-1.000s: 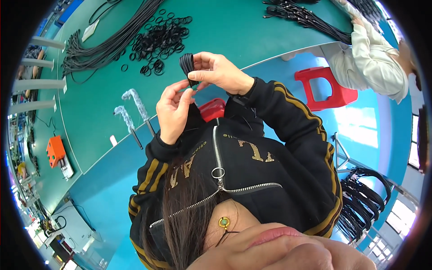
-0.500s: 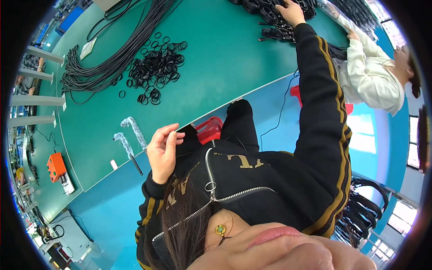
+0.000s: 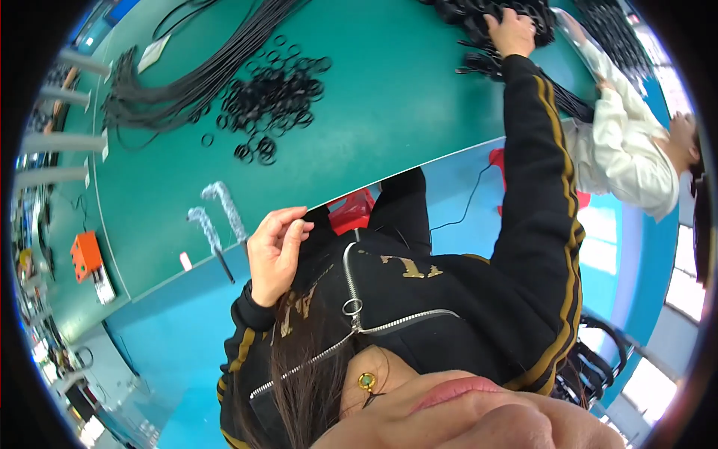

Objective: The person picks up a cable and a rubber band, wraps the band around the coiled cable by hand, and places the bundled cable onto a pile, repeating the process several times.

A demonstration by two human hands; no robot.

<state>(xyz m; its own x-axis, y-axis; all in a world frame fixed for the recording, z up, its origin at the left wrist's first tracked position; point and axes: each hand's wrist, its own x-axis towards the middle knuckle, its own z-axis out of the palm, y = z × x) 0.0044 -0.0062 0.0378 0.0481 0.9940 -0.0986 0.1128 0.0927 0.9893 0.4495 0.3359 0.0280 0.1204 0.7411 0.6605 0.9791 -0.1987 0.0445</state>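
My right hand (image 3: pixel 512 34) reaches far out to a pile of coiled black cables (image 3: pixel 479 15) at the table's far right. Its thumb and fingers are apart and rest on the coils; no coil is visibly lifted. My left hand (image 3: pixel 277 251) is close to my body, just off the near table edge. Its fingers are loosely bent, the thumb stands away from them, and nothing shows in it. Two sticks with fuzzy grey-blue covers (image 3: pixel 228 209) lie beside it on the green table (image 3: pixel 381 105).
Small black rings (image 3: pixel 273 97) are heaped mid-table, beside a long bundle of black cables (image 3: pixel 179 82). An orange box-shaped device (image 3: pixel 87 256) sits at the left. At the right, a person in a white top (image 3: pixel 628 165) works at the table. A red stool (image 3: pixel 350 211) is below.
The whole view has shifted a little, so the table's contents appear farther right. My right hand has moved slightly over the coiled cables, its fingers more spread. My left hand stays nearly still.
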